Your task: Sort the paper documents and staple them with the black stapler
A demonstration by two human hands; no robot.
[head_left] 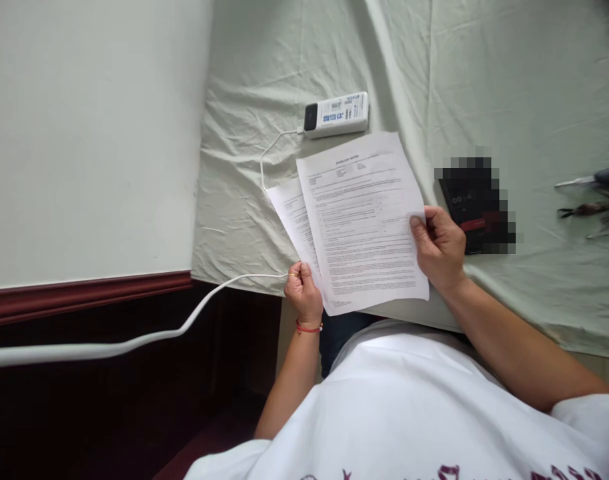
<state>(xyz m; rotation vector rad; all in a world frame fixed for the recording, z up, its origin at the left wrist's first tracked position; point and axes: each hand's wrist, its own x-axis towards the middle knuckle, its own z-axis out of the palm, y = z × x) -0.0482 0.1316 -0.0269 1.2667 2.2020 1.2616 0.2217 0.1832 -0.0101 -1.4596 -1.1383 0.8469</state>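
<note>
My right hand point(439, 250) pinches the right edge of a printed sheet of paper point(367, 233), thumb on top. Another printed sheet point(290, 212) shows from beneath it, fanned out to the left. That lower sheet is gripped near its bottom corner by my left hand point(303, 291), which wears a red string bracelet point(308, 327). Both pages are held up over the table's front edge, text facing me. A white cable point(219, 288) passes right by my left fingers; whether they hold it too, I cannot tell.
A white power bank point(337, 115) with a plugged-in cable lies beyond the papers on a pale green cloth point(244, 87). A dark, partly blurred phone point(477, 213) lies right of my right hand. Several tools point(591, 200) lie at the far right. A white board with dark red trim point(89, 293) stands left.
</note>
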